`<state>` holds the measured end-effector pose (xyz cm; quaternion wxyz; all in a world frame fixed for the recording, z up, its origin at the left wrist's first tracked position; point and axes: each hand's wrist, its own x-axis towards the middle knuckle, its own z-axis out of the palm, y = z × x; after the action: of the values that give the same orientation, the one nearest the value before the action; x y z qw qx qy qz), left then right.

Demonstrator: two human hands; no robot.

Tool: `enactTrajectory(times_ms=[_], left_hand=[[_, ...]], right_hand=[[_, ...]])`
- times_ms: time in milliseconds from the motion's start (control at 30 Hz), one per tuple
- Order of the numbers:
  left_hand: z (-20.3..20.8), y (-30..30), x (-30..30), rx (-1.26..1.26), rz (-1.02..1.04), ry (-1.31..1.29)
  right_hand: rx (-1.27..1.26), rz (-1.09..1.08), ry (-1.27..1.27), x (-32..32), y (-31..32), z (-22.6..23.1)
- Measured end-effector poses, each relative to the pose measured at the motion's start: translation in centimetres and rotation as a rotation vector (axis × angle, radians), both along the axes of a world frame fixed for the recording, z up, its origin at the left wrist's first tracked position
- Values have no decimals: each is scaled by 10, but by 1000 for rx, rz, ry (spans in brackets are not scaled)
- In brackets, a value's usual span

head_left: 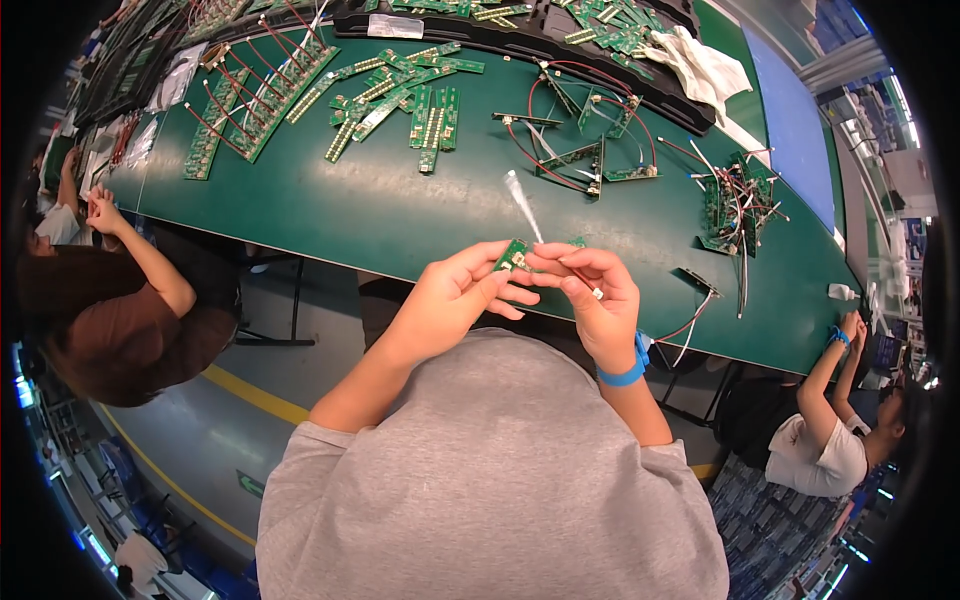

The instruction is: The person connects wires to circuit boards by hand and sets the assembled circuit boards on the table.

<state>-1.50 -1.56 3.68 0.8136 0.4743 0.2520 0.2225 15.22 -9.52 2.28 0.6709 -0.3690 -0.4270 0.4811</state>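
Board (512, 255) in curled left hand (452, 300)

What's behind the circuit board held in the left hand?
Past the circuit board, the green table shows; the left hand shows at the board's left edge. The board's far face and whatever lies directly behind it are covered.

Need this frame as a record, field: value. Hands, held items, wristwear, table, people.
Left grip: pinching a small green circuit board
Right grip: holding a thin dark-red cable with a white connector
Pale strip: extends from between the hands; which one holds it is unclear
Right wrist: blue band
Table: green top
Table, far side: loose boards, white cloth
Table, right: wired-board cluster
Others: person at left, person at right
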Motion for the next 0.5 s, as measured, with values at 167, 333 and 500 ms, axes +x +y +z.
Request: enactTrajectory(times_ms=[167, 333, 500], left_hand=[[3, -3, -2, 40, 17, -24], [6, -4, -4, -4, 3, -9], [7, -4, 0, 93, 60, -40]], right_hand=[[-66, -79, -158, 6, -1, 2], [-136, -144, -352, 13, 1, 8], [-260, -150, -277, 3, 2, 21]])
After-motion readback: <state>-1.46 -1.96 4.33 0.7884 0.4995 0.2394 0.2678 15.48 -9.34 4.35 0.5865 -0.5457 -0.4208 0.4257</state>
